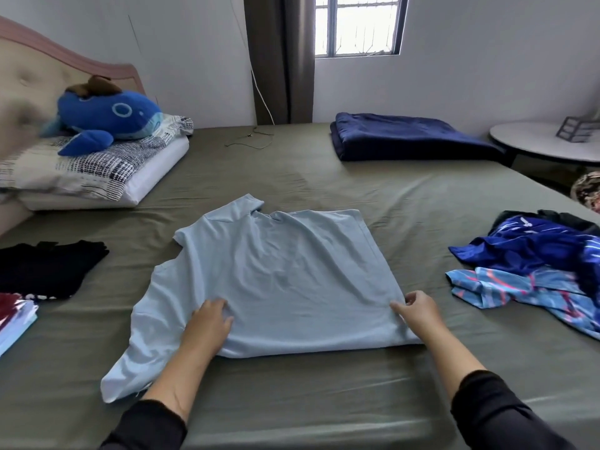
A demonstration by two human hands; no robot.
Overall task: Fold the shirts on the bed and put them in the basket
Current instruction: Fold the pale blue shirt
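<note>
Left hand (209,323): lies flat with fingers spread, pressing on the light blue shirt (276,280) near its bottom edge.
Right hand (418,308): pinches the shirt's side edge between thumb and fingers.
Shirt in hand: spread on the bed (308,394) between both hands; the right side looks folded in, and the left sleeve is not folded yet.
Done so far: a small folded pile (14,319) sits far left of the left hand, I think.
Left to do: the black shirt (48,267) past the left hand and the blue pile (535,267) right of the right hand.
Basket: I cannot see one.
Room: bare sheet in front of the hands and beyond the shirt; the bed's near edge is close to the arms.
</note>
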